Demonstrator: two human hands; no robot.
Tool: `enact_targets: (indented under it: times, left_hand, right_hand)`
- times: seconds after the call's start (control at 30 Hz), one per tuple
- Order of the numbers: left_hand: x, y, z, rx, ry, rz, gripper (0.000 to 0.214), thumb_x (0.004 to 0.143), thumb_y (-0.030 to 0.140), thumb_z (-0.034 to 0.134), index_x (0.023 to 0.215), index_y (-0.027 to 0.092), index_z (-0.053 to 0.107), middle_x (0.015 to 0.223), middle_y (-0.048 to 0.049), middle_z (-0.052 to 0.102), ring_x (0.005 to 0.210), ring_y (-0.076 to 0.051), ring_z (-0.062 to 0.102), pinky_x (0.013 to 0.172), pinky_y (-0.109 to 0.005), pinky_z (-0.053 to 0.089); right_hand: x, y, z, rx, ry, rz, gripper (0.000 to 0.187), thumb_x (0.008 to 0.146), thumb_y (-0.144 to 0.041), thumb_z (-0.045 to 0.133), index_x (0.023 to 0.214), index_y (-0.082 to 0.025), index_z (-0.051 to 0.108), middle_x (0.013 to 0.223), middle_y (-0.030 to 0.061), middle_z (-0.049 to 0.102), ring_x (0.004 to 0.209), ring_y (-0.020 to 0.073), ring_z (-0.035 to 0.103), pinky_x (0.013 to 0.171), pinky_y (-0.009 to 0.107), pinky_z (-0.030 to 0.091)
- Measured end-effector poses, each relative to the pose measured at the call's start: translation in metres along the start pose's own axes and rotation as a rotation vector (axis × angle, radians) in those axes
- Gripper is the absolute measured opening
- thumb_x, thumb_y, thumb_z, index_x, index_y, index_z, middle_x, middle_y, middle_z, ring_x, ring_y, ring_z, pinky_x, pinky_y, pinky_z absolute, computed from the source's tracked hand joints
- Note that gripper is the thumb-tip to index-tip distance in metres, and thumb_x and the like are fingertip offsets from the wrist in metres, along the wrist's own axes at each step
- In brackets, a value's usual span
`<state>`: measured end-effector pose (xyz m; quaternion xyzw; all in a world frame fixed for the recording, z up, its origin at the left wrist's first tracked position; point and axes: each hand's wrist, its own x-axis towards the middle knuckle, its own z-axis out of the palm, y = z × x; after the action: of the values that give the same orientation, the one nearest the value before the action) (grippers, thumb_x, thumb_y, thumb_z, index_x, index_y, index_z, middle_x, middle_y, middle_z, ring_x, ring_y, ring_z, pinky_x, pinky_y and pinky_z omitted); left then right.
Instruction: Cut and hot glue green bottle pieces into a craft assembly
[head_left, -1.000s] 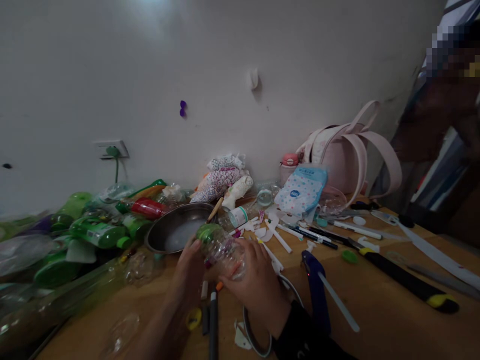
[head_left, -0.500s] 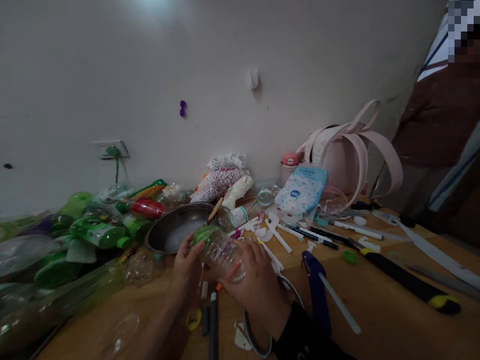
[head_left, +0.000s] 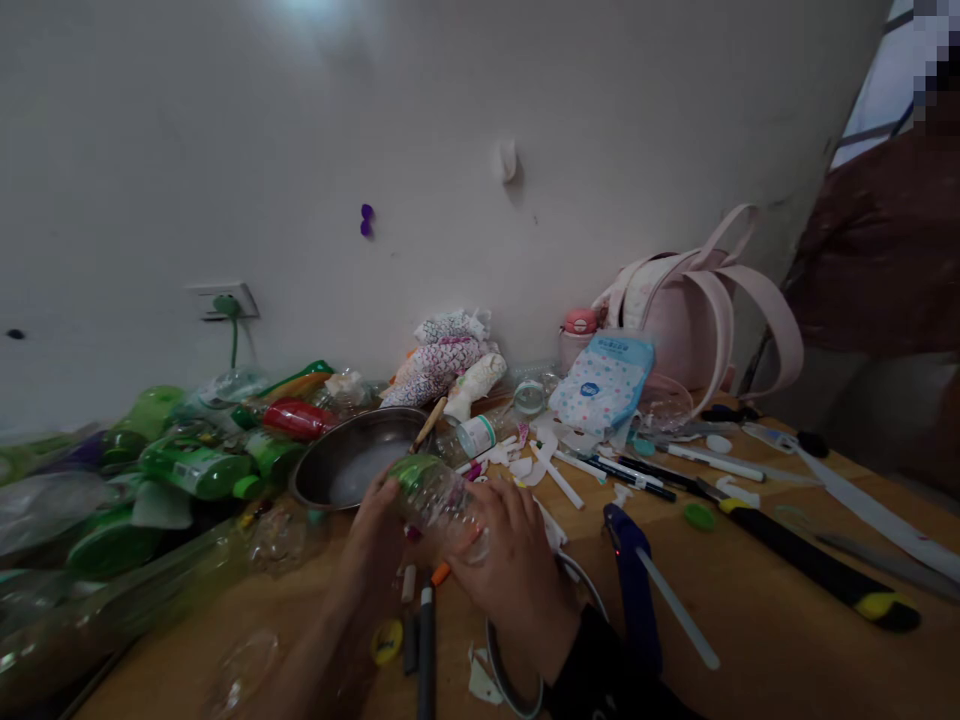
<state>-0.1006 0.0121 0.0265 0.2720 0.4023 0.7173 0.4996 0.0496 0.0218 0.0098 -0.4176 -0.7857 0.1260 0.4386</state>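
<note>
Both of my hands hold a clear plastic bottle (head_left: 439, 497) with a green top, tilted above the wooden table (head_left: 750, 620). My left hand (head_left: 379, 545) grips it near the green end, fingers curled round it. From the other side my right hand (head_left: 506, 565) wraps the lower body of the bottle. Under my hands lie several pens and markers (head_left: 425, 625) and a yellow cap (head_left: 388, 640). A metal bowl (head_left: 352, 465) sits just behind the bottle.
A heap of green and clear plastic bottles (head_left: 187, 465) fills the left. A blue glue gun (head_left: 634, 575), white strips, pens, a black-and-yellow tool (head_left: 817, 565), a dotted pouch (head_left: 604, 380) and a pink bag (head_left: 697, 300) lie right. Another person (head_left: 892, 250) stands far right.
My hands have turned the bottle slightly and shifted a little; the person at the far right has moved farther out of view.
</note>
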Motion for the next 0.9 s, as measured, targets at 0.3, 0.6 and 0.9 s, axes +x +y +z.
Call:
enact_targets:
  times: [0.3, 0.6, 0.9]
  left_hand:
    - [-0.003, 0.006, 0.003, -0.035, 0.056, 0.085, 0.05, 0.051, 0.036, 0.082, 0.096, 0.022, 0.065, 0.086, -0.0005, 0.074, 0.078, -0.02, 0.066, 0.071, -0.03, 0.053]
    - [-0.004, 0.006, 0.006, -0.014, 0.009, 0.106, 0.045, 0.049, 0.035, 0.083, 0.091, 0.026, 0.068, 0.087, -0.0016, 0.074, 0.089, -0.026, 0.068, 0.073, -0.033, 0.055]
    - [-0.009, 0.008, 0.008, -0.002, 0.018, 0.111, 0.045, 0.05, 0.031, 0.082, 0.093, 0.026, 0.069, 0.092, -0.0024, 0.075, 0.088, -0.026, 0.068, 0.072, -0.033, 0.054]
  right_hand:
    - [-0.001, -0.001, 0.001, 0.119, -0.038, 0.067, 0.073, 0.056, -0.033, 0.081, 0.121, -0.014, 0.053, 0.114, 0.0144, 0.065, 0.106, 0.0321, 0.059, 0.093, 0.048, 0.045]
    - [-0.001, -0.003, -0.002, 0.186, -0.018, 0.059, 0.061, 0.056, -0.026, 0.08, 0.112, -0.014, 0.057, 0.106, 0.0124, 0.066, 0.099, 0.0302, 0.06, 0.088, 0.047, 0.047]
    - [-0.003, -0.003, 0.0, 0.185, -0.021, 0.055, 0.062, 0.057, -0.027, 0.081, 0.112, -0.015, 0.056, 0.11, 0.0122, 0.065, 0.103, 0.0295, 0.058, 0.091, 0.045, 0.045]
